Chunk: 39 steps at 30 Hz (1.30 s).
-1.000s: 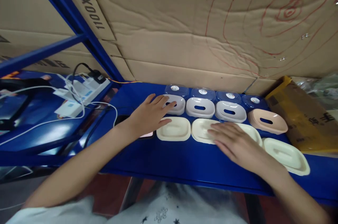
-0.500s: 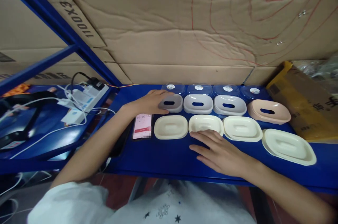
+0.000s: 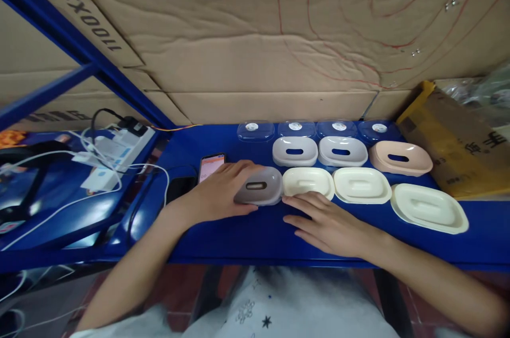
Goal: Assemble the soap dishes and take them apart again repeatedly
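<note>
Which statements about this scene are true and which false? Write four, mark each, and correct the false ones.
1. The left hand holds a grey dish. True.
2. The right hand holds the phone. False: it is by a cream tray; the phone is partly behind the left hand.
3. Four clear lids form the back row. True.
4. The peach dish stands left of the other grey dishes. False: the peach dish is right of the other grey dishes.

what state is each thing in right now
grey dish: held in left hand
right hand: open, not gripping
two other grey dishes: upright, slots uncovered
peach dish: upright, slot uncovered
three cream trays: lying flat
four clear lids: lying in a row
phone: screen lit, partly covered
power strip: plugs inserted
</note>
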{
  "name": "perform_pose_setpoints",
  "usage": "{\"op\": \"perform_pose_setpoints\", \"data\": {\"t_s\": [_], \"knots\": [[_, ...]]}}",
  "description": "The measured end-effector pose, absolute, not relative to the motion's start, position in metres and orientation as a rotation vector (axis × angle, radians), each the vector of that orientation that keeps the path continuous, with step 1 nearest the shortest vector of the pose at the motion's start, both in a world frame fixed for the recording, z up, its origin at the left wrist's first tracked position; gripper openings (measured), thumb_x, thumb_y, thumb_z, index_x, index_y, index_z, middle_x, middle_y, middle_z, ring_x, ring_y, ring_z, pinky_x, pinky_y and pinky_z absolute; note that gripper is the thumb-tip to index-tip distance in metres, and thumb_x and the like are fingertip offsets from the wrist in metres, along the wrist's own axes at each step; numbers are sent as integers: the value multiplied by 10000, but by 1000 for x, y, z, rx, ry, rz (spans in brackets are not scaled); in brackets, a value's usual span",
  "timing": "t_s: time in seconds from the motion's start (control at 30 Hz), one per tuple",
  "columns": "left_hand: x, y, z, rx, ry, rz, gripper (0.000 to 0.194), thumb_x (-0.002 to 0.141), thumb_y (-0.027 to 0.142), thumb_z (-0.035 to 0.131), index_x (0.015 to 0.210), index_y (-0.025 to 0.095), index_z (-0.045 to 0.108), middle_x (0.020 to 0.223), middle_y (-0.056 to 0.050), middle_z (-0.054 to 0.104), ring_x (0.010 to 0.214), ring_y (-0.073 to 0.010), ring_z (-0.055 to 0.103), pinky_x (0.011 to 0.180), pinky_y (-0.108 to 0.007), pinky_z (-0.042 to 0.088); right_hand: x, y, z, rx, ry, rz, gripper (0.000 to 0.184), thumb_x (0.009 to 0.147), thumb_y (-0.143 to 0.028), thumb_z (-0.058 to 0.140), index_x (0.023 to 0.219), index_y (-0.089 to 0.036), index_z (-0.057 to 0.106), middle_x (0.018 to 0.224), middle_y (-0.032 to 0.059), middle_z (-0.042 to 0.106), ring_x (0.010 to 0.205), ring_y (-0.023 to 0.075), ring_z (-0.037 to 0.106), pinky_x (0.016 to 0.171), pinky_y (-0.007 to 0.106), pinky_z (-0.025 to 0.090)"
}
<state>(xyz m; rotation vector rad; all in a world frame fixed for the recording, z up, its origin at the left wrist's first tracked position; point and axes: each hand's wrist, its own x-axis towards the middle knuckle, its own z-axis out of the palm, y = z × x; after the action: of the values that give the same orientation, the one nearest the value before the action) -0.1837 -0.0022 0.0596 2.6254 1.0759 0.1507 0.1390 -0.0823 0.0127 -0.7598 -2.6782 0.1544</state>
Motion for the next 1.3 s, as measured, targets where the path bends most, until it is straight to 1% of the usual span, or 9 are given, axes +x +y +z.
{"op": "perform_pose_setpoints", "data": {"t_s": [0.27,0.43,0.73,0.83,0.9,1.0,1.07,1.2,1.3], "knots": [[-191,2,45,2634,1114,131,722,934,446,797,1562,255,496,1610,-142,532,1464,-357,575,1223,-484,480,140,-77,6,-864,-2695,155,332,1111,-275,588,1378,-170,754,1540,156,687,1390,329,657,1164,558,560],[-190,0,39,2601,1084,124,667,952,486,787,1528,253,543,1630,-149,516,1479,-368,565,1244,-510,471,143,-74,5,-912,-2663,137,315,1107,-255,588,1346,-146,762,1497,152,720,1360,335,679,1144,563,571],[-181,-2,23,2610,1033,265,795,956,685,762,1552,213,529,1604,-205,517,1451,-419,567,1226,-593,489,147,-72,12,-915,-2658,154,306,1110,-277,585,1319,-156,773,1447,135,745,1320,338,692,1147,556,583],[-176,-5,21,2618,1041,280,817,960,699,752,1562,197,523,1589,-230,512,1440,-434,564,1219,-632,478,148,-71,11,-913,-2656,150,330,1113,-282,578,1365,-155,749,1438,154,741,1315,337,690,1128,559,589],[-176,-6,22,2621,1036,248,875,914,717,796,1573,212,519,1622,-232,485,1465,-453,539,1223,-651,467,147,-70,11,-911,-2656,143,362,1114,-286,575,1420,-150,713,1434,165,738,1314,345,687,1113,563,592],[-183,-8,24,2615,981,151,1004,837,636,913,1644,266,444,1749,-218,357,1584,-477,417,1275,-663,416,144,-69,10,-923,-2655,134,411,1112,-285,575,1488,-136,654,1407,181,742,1287,354,694,1084,569,599],[-188,-9,25,2582,940,101,1035,859,519,929,1695,304,358,1808,-196,270,1644,-454,347,1306,-641,393,143,-69,8,-932,-2655,142,427,1109,-282,579,1506,-135,632,1391,188,742,1270,357,696,1068,574,600],[-193,-12,28,2528,923,102,943,947,363,831,1720,339,292,1832,-155,247,1670,-408,331,1325,-608,387,143,-68,6,-915,-2656,154,434,1116,-286,567,1527,-153,613,1393,190,729,1282,352,680,1063,571,592],[-191,-12,29,2561,923,103,877,989,384,791,1717,330,305,1841,-153,236,1683,-400,309,1330,-605,380,145,-68,6,-886,-2663,135,445,1118,-281,571,1544,-155,603,1401,195,714,1313,351,661,1064,556,587]]}}
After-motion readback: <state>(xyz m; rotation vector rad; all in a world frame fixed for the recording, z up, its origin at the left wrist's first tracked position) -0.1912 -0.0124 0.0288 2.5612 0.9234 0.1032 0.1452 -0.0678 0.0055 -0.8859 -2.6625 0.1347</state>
